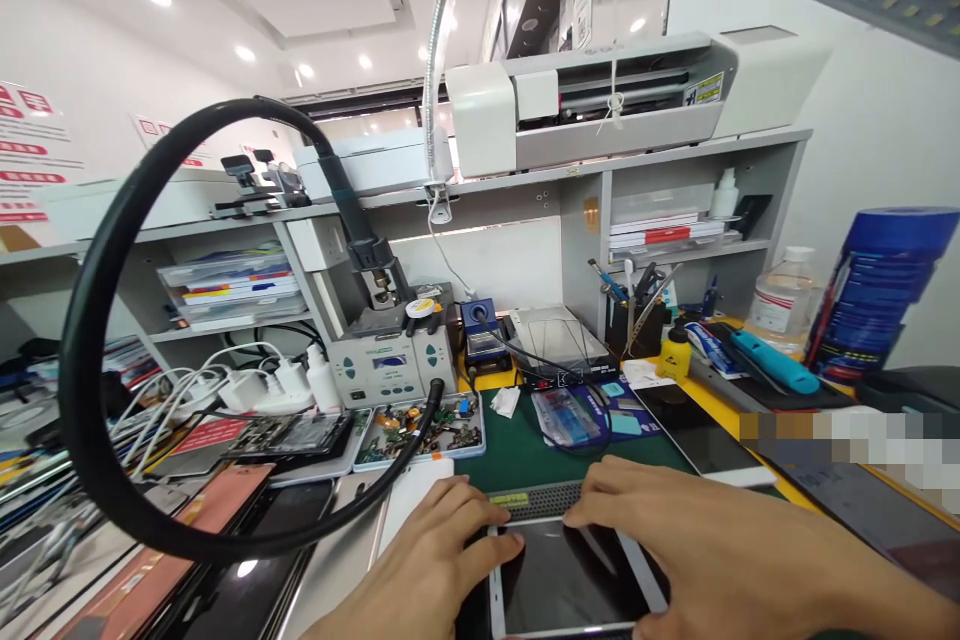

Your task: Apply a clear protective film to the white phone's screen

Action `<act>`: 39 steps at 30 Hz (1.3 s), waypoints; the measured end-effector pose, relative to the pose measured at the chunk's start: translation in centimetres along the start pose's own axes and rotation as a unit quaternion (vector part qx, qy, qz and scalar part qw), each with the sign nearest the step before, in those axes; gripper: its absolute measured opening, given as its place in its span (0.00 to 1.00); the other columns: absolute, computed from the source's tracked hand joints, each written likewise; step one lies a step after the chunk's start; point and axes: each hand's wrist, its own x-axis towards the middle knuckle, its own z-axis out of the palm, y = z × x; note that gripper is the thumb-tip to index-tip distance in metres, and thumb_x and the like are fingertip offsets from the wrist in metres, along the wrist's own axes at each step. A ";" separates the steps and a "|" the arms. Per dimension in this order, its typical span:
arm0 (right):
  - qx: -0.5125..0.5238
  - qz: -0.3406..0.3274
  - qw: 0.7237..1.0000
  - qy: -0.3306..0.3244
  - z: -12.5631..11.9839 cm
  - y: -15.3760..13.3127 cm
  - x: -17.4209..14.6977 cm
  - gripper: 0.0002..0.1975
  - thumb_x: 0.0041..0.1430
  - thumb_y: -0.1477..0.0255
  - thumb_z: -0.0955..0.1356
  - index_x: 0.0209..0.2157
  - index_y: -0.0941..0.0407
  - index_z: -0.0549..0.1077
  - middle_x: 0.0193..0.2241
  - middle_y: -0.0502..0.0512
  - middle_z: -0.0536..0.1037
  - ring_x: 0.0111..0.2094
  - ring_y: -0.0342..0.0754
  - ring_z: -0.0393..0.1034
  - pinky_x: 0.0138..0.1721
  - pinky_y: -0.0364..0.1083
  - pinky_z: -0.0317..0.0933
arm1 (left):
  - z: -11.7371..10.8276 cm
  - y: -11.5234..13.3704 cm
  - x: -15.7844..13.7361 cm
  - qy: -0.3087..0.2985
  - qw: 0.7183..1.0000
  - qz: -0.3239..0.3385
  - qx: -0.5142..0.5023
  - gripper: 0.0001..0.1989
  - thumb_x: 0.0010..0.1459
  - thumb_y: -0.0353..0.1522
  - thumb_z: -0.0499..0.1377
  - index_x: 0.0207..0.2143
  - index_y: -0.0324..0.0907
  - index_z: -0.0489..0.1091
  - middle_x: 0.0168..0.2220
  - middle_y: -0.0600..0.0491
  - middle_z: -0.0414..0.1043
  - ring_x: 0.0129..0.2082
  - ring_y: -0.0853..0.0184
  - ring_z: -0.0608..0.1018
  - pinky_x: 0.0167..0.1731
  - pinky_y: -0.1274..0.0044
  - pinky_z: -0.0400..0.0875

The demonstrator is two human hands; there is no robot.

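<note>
A tablet point(566, 580) with a dark screen and white borders lies in front of me, its near part cut off by the frame. It rests on or just in front of a dark perforated metal plate point(551, 498) bearing a yellow label. My left hand point(435, 555) grips the tablet's left upper corner, the thumb lying over the edge of the glass. From the other side, my right hand point(701, 535) spans its right part. The right fingertips touch the top edge, while the thumb is at the lower right side, partly out of view.
A black hose point(79, 360) arches in a big loop from the hot-air station point(397, 360). A tray point(420, 455) holds small electronic parts. Other tablets point(697, 425) lie to the right, and stacked devices point(217, 540) to the left. A yellow bottle point(675, 355) stands behind.
</note>
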 end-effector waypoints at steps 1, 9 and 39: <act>0.003 0.001 1.000 0.000 0.0 0.0 0.0 0.31 0.42 0.67 0.74 0.53 0.50 0.75 0.43 0.55 0.72 0.48 0.62 0.70 0.44 0.54 0.65 | -0.2 0.2 0.1 0.002 1.000 -0.004 0.000 0.29 0.59 0.52 0.64 0.56 0.46 0.74 0.50 0.46 0.77 0.48 0.54 0.77 0.57 0.58 0.69; 0.013 0.001 1.000 0.003 -0.1 -0.2 -0.2 0.30 0.44 0.69 0.73 0.54 0.52 0.75 0.45 0.57 0.73 0.52 0.63 0.68 0.47 0.54 0.65 | -2.7 1.8 0.9 -0.029 0.999 -0.028 0.004 0.27 0.59 0.50 0.66 0.55 0.45 0.75 0.51 0.46 0.78 0.48 0.53 0.78 0.53 0.59 0.73; 0.085 -0.071 0.982 0.154 -2.1 0.0 -1.8 0.27 0.54 0.71 0.72 0.57 0.51 0.74 0.54 0.57 0.75 0.52 0.55 0.72 0.53 0.49 0.63 | -2.5 0.4 -1.5 0.107 0.946 -0.209 -0.225 0.26 0.65 0.49 0.58 0.63 0.54 0.65 0.55 0.47 0.76 0.57 0.53 0.77 0.57 0.61 0.74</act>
